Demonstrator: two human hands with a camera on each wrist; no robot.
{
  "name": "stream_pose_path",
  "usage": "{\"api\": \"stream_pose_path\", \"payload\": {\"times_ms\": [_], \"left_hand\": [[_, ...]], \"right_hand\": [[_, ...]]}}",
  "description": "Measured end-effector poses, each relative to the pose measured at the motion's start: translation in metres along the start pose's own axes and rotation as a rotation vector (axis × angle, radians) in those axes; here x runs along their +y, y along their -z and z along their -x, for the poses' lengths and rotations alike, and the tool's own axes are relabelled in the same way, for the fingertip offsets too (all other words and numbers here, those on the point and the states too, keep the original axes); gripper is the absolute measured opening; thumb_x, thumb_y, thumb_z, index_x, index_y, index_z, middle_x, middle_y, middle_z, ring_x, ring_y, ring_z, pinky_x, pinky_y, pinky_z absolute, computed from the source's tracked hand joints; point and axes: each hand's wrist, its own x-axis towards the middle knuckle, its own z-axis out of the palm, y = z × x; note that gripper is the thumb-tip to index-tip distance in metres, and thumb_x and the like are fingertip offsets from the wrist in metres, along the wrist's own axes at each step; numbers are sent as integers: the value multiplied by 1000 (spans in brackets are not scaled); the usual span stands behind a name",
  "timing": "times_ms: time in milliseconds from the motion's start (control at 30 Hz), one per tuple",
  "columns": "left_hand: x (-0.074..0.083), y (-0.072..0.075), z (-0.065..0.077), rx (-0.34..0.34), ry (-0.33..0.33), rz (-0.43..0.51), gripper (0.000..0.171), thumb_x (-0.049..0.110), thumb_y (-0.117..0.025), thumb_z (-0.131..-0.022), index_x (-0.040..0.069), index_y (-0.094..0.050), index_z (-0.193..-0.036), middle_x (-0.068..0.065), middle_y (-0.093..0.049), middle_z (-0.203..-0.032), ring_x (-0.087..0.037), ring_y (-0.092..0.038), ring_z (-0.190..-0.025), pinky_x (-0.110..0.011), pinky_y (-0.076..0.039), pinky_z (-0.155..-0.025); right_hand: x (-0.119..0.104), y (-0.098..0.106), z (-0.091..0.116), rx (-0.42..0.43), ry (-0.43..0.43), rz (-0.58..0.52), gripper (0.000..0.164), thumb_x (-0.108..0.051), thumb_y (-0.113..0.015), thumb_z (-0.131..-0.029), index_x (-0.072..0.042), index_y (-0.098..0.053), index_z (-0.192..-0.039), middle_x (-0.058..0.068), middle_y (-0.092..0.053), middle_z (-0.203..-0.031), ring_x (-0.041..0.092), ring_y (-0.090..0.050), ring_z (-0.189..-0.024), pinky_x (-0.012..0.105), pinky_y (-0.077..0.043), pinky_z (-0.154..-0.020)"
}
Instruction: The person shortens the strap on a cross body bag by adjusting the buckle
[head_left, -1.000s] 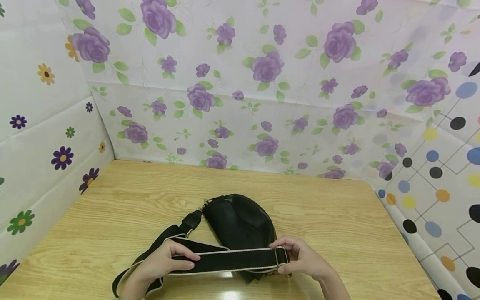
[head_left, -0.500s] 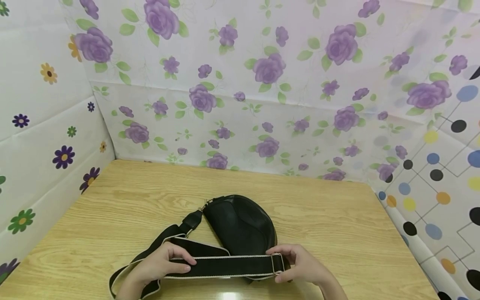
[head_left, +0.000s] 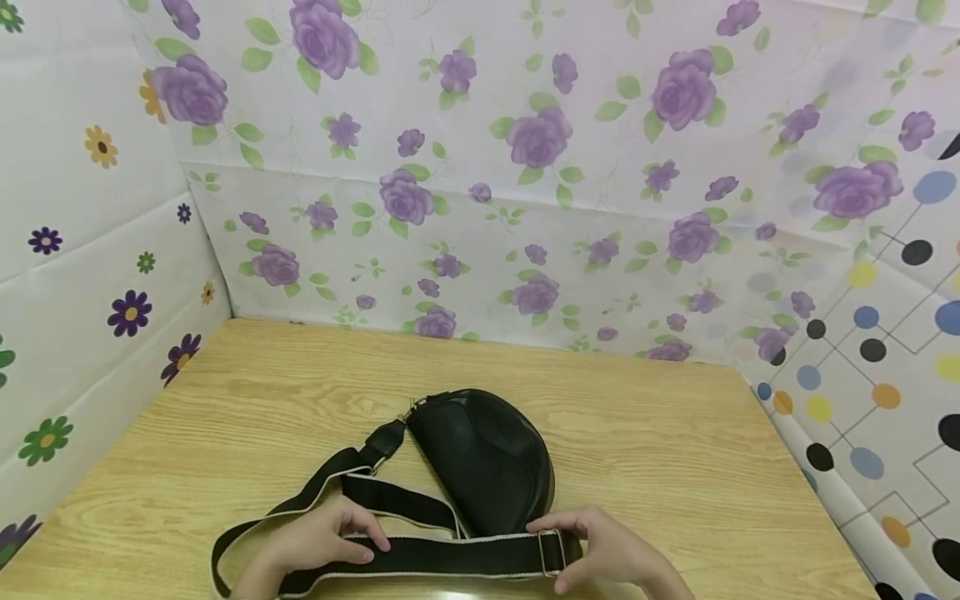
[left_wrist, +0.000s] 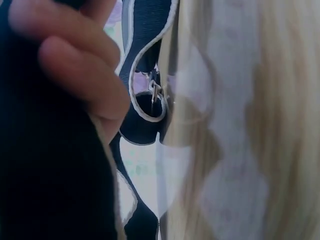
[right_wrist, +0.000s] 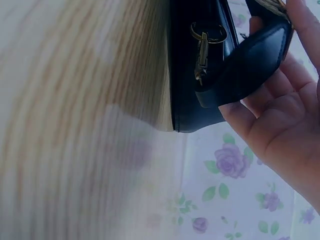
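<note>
A black half-round bag (head_left: 480, 458) lies on the table, its curved side to the right. Its wide black strap (head_left: 457, 557) with pale edges loops out to the left and back across the front of the bag. My left hand (head_left: 322, 537) pinches the strap between thumb and fingers. At the strap's other end, my right hand (head_left: 603, 546) grips it by the metal slider buckle (head_left: 552, 553). In the right wrist view, a metal clasp (right_wrist: 202, 55) and ring join the leather strap end (right_wrist: 250, 65) to the bag, beside the right hand's fingers.
The wooden table (head_left: 660, 433) reaches back to a flowered cloth wall (head_left: 480, 250). Another cloth with coloured flowers (head_left: 97, 350) hangs on the left, and a dotted cloth (head_left: 862, 400) on the right.
Both hands have drawn the stretched strap nearer to me and lower, off the front of the bag. The bag itself has stayed put, and more of it shows.
</note>
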Motion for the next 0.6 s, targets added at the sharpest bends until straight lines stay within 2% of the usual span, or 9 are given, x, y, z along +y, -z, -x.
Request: {"api": "stream_pose_path", "payload": {"times_ms": [100,233,333,433,600], "left_hand": [[-1,1,1,-30,-4,-32,16,4,-62,-79,-7,-63,-91,-11,-65,-93,-10,-56,-91,-23,-41,-83],[0,2,2,-49,16,-50,16,4,-62,-79,-5,-64,-92,-11,-64,-93,-9,-56,-92,-23,-41,-82],[2,2,3,-47,32,-56,16,3,-63,-78,-5,-64,-92,-10,-64,-91,-9,-55,-91,-23,-41,-81],[2,3,3,-43,46,-68,15,3,-63,-77,-4,-65,-90,-5,-64,-89,-7,-54,-88,-23,-41,-79],[4,2,3,-30,81,-59,14,2,-64,-75,-4,-65,-88,0,-64,-84,1,-45,-62,-19,-42,-58]], "right_hand": [[-1,0,1,-27,1,-22,50,-11,-71,-74,1,-55,-119,10,-56,-118,13,-50,-108,25,-38,-88],[2,-3,1,-65,56,-68,50,-11,-69,-75,5,-53,-120,16,-55,-118,16,-51,-108,27,-40,-88],[5,-6,0,-84,93,-94,49,-10,-68,-76,7,-53,-119,15,-56,-115,18,-52,-106,29,-42,-86],[5,-8,0,-87,81,-112,48,-9,-68,-76,7,-53,-118,13,-57,-114,18,-53,-105,29,-43,-85],[2,-8,1,-87,33,-110,45,-11,-69,-76,5,-56,-116,13,-59,-112,17,-54,-103,28,-44,-84]]}}
